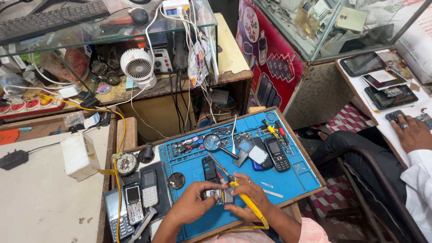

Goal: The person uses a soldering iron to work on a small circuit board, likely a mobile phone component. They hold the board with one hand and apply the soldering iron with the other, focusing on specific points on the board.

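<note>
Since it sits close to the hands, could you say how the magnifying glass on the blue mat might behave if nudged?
The magnifying glass lies flat on the blue mat, so it would probably slide, not roll. Its lens looks fragile, and its dark handle rigid.

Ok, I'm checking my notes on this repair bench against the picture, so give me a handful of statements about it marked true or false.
1. The right hand holds a yellow-handled tool. True.
2. The left hand is at a small opened phone on the blue mat. True.
3. The white fan stands on the blue mat. False: it stands on the wooden shelf behind, under the glass counter.
4. A magnifying glass lies on the mat above the hands. True.
5. The black keypad phone is in the left hand. False: it lies on the mat, apart from both hands.
6. Another person's hand rests on the blue mat. False: it rests on the white table at the right.
</note>
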